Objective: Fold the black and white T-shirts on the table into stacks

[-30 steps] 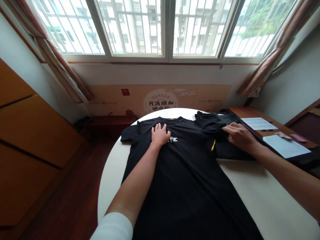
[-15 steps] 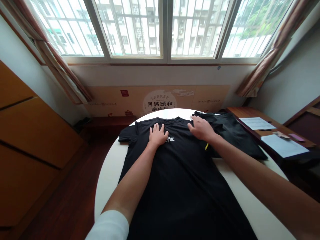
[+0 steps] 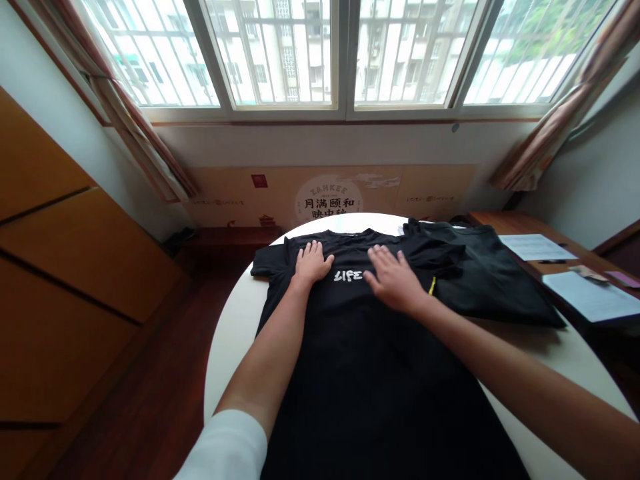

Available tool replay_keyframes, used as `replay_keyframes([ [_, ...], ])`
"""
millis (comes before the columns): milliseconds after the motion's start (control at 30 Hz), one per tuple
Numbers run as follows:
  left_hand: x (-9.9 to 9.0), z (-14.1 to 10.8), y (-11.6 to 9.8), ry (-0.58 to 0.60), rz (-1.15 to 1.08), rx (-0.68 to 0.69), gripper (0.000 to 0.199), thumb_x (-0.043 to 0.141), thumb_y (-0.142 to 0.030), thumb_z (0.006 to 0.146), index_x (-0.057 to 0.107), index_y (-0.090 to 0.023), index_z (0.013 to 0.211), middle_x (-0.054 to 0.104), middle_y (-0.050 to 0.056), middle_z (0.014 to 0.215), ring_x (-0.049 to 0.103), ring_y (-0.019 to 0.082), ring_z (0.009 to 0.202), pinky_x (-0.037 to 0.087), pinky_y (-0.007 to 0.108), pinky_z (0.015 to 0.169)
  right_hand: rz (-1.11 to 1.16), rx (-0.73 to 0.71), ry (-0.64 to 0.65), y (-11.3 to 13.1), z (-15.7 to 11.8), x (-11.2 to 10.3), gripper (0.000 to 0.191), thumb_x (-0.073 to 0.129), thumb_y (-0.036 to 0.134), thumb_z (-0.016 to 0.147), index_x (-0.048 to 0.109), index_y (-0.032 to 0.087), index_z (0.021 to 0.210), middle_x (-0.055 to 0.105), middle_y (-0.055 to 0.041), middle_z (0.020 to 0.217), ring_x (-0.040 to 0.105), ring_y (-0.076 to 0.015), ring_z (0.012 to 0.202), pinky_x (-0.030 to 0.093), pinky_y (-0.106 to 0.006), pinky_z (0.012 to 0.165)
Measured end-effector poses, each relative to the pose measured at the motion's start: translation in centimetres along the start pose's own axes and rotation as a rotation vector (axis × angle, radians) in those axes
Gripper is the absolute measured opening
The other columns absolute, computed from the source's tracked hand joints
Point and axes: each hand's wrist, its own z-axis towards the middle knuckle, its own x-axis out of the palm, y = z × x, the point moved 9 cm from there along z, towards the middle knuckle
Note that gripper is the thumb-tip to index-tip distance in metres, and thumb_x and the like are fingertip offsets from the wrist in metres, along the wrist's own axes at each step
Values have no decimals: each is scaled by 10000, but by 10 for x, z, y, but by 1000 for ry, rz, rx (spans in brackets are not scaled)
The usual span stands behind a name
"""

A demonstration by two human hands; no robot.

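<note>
My left hand [image 3: 313, 263] lies flat and wide open on a black cotton T-shirt [image 3: 360, 380], just left of its white "LIFE" print [image 3: 348, 275]. My right hand [image 3: 395, 280] presses down, fingers spread, just right of the print; neither hand grips anything. Beside the shirt at two o'clock, a second black garment [image 3: 485, 280] overlaps it on the round white table [image 3: 550, 350]. Further out at two o'clock stands a brown wooden desk [image 3: 515, 223] bearing white papers [image 3: 535, 247]. Barred glass windows [image 3: 275, 53] fill twelve o'clock.
</note>
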Motion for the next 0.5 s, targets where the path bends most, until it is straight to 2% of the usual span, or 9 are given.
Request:
replay_keyframes([
  [33, 0, 0, 2, -2, 17, 9, 823, 306, -565, 1037, 264, -67, 1691, 191, 139, 1780, 150, 289, 1660, 116, 486, 1344, 51, -127, 62, 33, -20, 9, 712, 335, 506, 1093, 309, 129, 1697, 235, -138, 1766, 183, -286, 1648, 79, -587, 1320],
  [100, 1, 0, 4, -13, 35, 11, 843, 298, -580, 1033, 247, -60, 1695, 176, 134, 1783, 144, 289, 1662, 119, 493, 1345, 146, -265, 166, 81, -65, 24, 739, 363, 556, 1088, 303, 151, 1702, 225, -126, 1764, 185, -301, 1647, 90, -620, 1316],
  [167, 2, 0, 4, -19, 46, 9, 854, 291, -590, 1031, 234, -59, 1698, 167, 131, 1785, 140, 290, 1662, 116, 498, 1346, 193, -313, 184, 108, -107, 27, 766, 391, 577, 1083, 246, 179, 1720, 164, -121, 1773, 153, -323, 1652, 100, -661, 1305],
  [267, 1, 1, 3, -24, 50, -1, 873, 289, -605, 1027, 222, -54, 1700, 166, 135, 1784, 147, 294, 1661, 121, 500, 1345, 204, -397, 138, 127, -161, 27, 823, 464, 588, 1064, 190, 193, 1732, 145, -150, 1767, 147, -349, 1648, 154, -676, 1296],
  [333, 0, 1, 3, -24, 50, -8, 881, 289, -611, 1026, 216, -50, 1701, 159, 138, 1785, 147, 293, 1661, 120, 497, 1344, 169, -510, 22, 140, -195, 27, 856, 515, 594, 1050, 206, 171, 1727, 230, -188, 1743, 232, -365, 1626, 225, -649, 1291],
  [400, -1, 1, 3, -21, 54, -14, 876, 289, -610, 1028, 214, -58, 1703, 155, 138, 1786, 143, 289, 1662, 114, 493, 1344, 90, -628, -192, 153, -227, 25, 721, 531, 527, 1074, 360, 165, 1674, 435, -188, 1660, 389, -340, 1567, 288, -587, 1287],
  [500, -1, 1, 3, -20, 54, -20, 861, 294, -608, 1033, 224, -73, 1703, 148, 147, 1786, 133, 289, 1664, 109, 487, 1342, 19, -769, -462, 165, -263, 22, 428, 526, 356, 1108, 571, 239, 1517, 670, -68, 1483, 547, -223, 1459, 315, -473, 1294],
])
